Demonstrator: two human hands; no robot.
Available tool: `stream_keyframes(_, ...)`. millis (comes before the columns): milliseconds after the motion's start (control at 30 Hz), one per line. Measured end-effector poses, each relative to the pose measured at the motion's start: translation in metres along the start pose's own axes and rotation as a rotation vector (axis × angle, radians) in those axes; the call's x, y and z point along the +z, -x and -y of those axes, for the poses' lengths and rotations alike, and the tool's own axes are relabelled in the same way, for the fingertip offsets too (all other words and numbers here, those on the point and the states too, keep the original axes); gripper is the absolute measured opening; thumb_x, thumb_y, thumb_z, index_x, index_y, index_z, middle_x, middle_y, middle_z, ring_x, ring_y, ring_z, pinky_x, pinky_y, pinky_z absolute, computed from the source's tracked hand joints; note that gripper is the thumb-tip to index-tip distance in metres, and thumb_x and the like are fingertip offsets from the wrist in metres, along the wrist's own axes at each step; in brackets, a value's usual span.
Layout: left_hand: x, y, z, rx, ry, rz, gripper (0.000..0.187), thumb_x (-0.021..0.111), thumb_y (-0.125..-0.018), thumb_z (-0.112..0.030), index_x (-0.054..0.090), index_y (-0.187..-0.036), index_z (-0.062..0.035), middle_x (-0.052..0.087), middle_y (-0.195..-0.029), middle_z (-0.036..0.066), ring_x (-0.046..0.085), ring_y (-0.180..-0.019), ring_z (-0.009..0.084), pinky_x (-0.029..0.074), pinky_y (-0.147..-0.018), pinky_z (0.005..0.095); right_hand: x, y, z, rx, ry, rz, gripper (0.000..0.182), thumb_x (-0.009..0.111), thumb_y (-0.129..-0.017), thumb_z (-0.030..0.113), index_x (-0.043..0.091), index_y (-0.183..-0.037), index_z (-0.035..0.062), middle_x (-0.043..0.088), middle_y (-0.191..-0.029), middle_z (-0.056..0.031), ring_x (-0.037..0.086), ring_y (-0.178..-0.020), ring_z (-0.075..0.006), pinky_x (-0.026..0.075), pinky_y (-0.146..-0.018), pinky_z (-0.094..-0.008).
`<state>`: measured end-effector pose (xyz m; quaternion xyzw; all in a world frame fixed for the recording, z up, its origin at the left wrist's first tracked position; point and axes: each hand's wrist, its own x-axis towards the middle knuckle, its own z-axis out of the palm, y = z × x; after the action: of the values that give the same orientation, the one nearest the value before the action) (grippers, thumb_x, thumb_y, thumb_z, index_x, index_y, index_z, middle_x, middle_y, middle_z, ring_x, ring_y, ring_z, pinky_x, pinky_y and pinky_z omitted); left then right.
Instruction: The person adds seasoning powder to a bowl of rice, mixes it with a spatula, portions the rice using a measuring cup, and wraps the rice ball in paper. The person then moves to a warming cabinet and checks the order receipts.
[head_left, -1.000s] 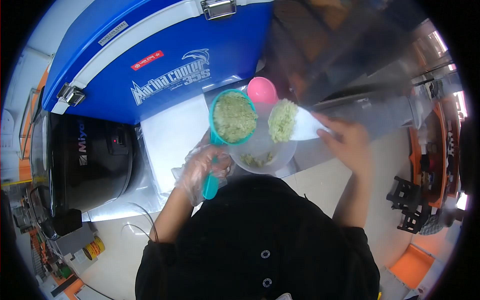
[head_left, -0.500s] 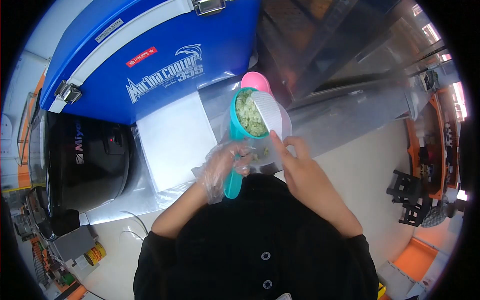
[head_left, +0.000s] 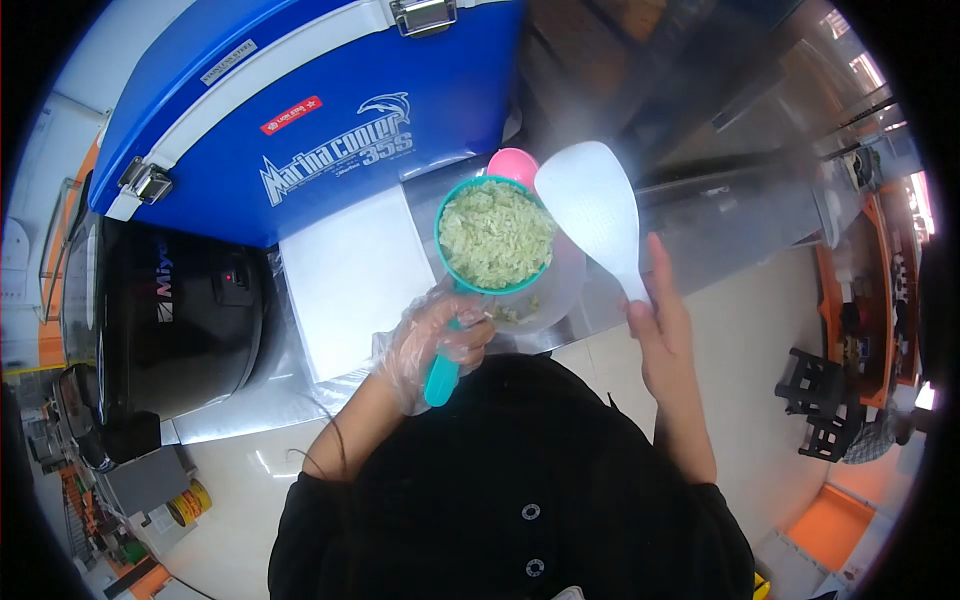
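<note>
Wrapped in a clear plastic glove, my left hand (head_left: 437, 335) grips the handle of a teal scoop (head_left: 441, 378). Pale green rice (head_left: 496, 235) fills the scoop's round cup up to its rim. My bare right hand (head_left: 664, 330) holds a white rice paddle (head_left: 595, 205) by its handle, blade upward, just right of the cup. Under the scoop is a translucent bowl (head_left: 567, 290), partly hidden, with some green bits in it. A pink round cup (head_left: 513, 166) shows behind the scoop.
White paper sheets (head_left: 350, 280) lie on the metal counter (head_left: 690, 222) to the left. Behind them stands a blue cooler box (head_left: 330, 130). A black rice cooker (head_left: 180, 320) is at the far left. Black stools (head_left: 815, 385) stand on the floor at right.
My right hand has lifted the paddle off the rice and moved it right, turning its broad face to view. The scoop has tilted so its filled top faces me more.
</note>
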<state>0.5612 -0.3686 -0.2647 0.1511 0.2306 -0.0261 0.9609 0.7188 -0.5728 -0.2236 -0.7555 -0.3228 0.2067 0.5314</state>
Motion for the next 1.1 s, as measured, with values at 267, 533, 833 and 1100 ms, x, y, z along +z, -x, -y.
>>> stream_keyframes(267, -0.016, -0.005, 0.001, -0.149, 0.016, 0.012, 0.012, 0.045, -0.09, -0.014, 0.048, -0.096, -0.0033, 0.038, -0.065, -0.002, 0.036, -0.05, 0.0053, 0.034, -0.046, 0.0176, 0.031, -0.007, -0.009, -0.288, 0.109, 0.14, 0.038, 0.052, -0.091, 0.014, 0.052, -0.128, 0.0073, 0.064, -0.104, -0.0181, 0.064, -0.091, -0.0265, 0.047, -0.083, -0.0304)
stream_keyframes(533, 0.033, 0.006, 0.001, 0.075, -0.394, -0.269, 0.014, 0.049, -0.087, -0.011, 0.048, -0.099, -0.0049, 0.037, -0.061, -0.001, 0.037, -0.049, 0.0091, 0.032, -0.045, 0.0201, 0.028, -0.01, 0.013, -0.026, 0.048, 0.293, 0.037, 0.052, -0.089, 0.004, 0.055, -0.125, 0.0111, 0.059, -0.071, -0.0125, 0.056, -0.059, -0.0207, 0.045, -0.063, -0.0279)
stream_keyframes(833, 0.015, 0.001, -0.008, 0.086, -0.279, -0.083, 0.004, 0.044, -0.087, -0.013, 0.044, -0.084, -0.0103, 0.035, -0.056, -0.004, 0.034, -0.045, 0.006, 0.028, -0.042, 0.0192, 0.033, 0.003, -0.04, -0.173, -0.406, -0.022, 0.047, 0.045, -0.096, 0.032, 0.045, -0.131, -0.0006, 0.043, -0.061, 0.0001, 0.037, -0.052, -0.0072, 0.029, -0.05, -0.0216)
stream_keyframes(1100, 0.018, 0.001, -0.001, -0.019, -0.307, -0.136, 0.005, 0.043, -0.086, -0.012, 0.044, -0.088, -0.0083, 0.035, -0.055, -0.003, 0.034, -0.044, 0.0064, 0.03, -0.042, 0.0197, 0.037, -0.005, -0.026, -0.26, -0.011, 0.131, 0.04, 0.048, -0.094, 0.02, 0.047, -0.132, 0.0069, 0.064, -0.079, -0.0093, 0.057, -0.065, -0.0137, 0.045, -0.066, -0.0263)
